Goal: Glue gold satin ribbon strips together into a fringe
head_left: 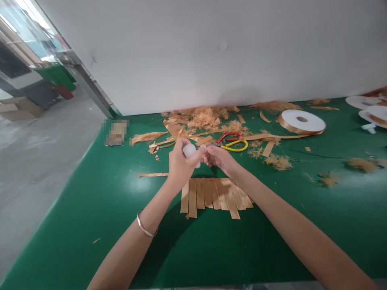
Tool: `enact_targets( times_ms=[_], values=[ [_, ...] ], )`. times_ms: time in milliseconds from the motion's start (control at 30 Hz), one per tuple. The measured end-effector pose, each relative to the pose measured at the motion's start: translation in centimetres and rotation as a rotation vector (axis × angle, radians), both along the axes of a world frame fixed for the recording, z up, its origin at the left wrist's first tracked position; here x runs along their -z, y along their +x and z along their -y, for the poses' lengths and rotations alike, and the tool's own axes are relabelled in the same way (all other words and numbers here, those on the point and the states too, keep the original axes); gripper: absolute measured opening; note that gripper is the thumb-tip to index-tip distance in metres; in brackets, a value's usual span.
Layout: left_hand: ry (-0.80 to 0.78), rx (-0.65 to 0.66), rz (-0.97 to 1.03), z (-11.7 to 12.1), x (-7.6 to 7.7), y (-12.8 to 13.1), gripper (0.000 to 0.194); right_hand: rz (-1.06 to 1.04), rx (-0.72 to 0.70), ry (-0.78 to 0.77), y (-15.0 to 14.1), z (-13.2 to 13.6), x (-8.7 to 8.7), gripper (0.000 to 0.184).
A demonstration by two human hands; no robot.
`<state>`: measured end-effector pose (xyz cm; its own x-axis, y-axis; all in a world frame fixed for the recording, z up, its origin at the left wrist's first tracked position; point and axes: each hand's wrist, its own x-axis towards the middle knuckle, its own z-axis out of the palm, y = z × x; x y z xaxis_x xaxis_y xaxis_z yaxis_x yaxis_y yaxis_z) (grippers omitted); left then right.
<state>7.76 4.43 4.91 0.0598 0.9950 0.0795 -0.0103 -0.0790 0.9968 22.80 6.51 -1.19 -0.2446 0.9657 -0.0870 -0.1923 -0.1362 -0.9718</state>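
Note:
My left hand (180, 163) is closed around a small white bottle (189, 150), whose rounded end shows between thumb and fingers. At the bottle's other end, the fingers of my right hand (223, 159) are pinched together; what they grip is too small to make out. Below both hands, a row of tan ribbon strips (208, 195) lies on the green table (145, 249), joined along its upper edge like a fringe. Just beyond my right hand are scissors (234, 144) with one red and one yellow handle, their blades partly hidden.
A spool of tan ribbon (302, 121) lies at the right, its loose end trailing left. Frayed fibres (204, 117) and cut scraps line the white wall (193, 56). More white spools (377, 114) are at far right. A partly blurred-out flat object (117, 133) lies near the left edge.

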Motion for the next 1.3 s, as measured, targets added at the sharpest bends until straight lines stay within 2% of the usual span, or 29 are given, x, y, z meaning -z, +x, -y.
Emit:
enact_targets(
  times_ms=[67,167,233,300,400,500,600,667,800,933,1033,1100,1167,1300],
  values=[
    [0.148,0.022,-0.306,-1.0,2.3,-0.8,0.033,0.051,-0.017,0.002,0.0,-0.1,0.1,0.032],
    [0.226,0.13,-0.562,-2.3,5.1,-1.5,0.029,0.07,-0.024,-0.03,0.3,-0.6,0.8,0.033],
    [0.229,0.142,-0.66,-2.8,6.2,-1.9,0.03,0.016,-0.023,-0.063,0.6,-1.0,1.2,0.034],
    [0.208,0.145,-0.67,-3.0,6.5,-2.1,0.032,-0.055,-0.024,-0.097,1.0,-1.2,1.3,0.032],
    [0.168,0.116,-0.537,-2.7,5.7,-2.3,0.031,-0.131,-0.018,-0.141,1.3,-1.3,1.2,0.028],
    [0.264,-0.037,-0.329,-2.3,4.4,-2.5,0.03,-0.174,-0.015,-0.177,1.5,-1.3,1.1,0.026],
    [0.297,-0.078,-0.082,-2.6,3.8,-2.7,0.042,-0.179,-0.017,-0.199,1.5,-1.4,1.1,0.025],
    [0.184,-0.074,0.048,-3.1,3.9,-2.8,0.044,-0.181,-0.016,-0.209,1.5,-1.5,1.1,0.025],
    [-0.059,-0.08,0.224,-4.1,4.2,-3.4,0.029,-0.19,-0.027,-0.219,1.6,-1.7,1.3,0.023],
    [-0.29,-0.03,0.678,-4.7,3.9,-4.1,0.016,-0.192,-0.021,-0.226,1.6,-1.6,1.3,0.022],
    [-0.498,-0.093,0.978,-5.2,3.4,-4.5,0.017,-0.189,-0.015,-0.223,1.6,-1.5,1.2,0.022],
    [-0.591,-0.183,1.056,-5.6,3.2,-4.7,0.022,-0.186,-0.015,-0.222,1.6,-1.5,1.2,0.022],
    [-0.656,-0.242,1.045,-5.9,3.1,-5.0,0.027,-0.177,-0.017,-0.223,1.6,-1.5,1.2,0.022],
    [-0.69,-0.219,0.935,-6.0,3.5,-5.1,0.033,-0.147,-0.004,-0.221,1.5,-1.2,1.0,0.02]
  ],
)
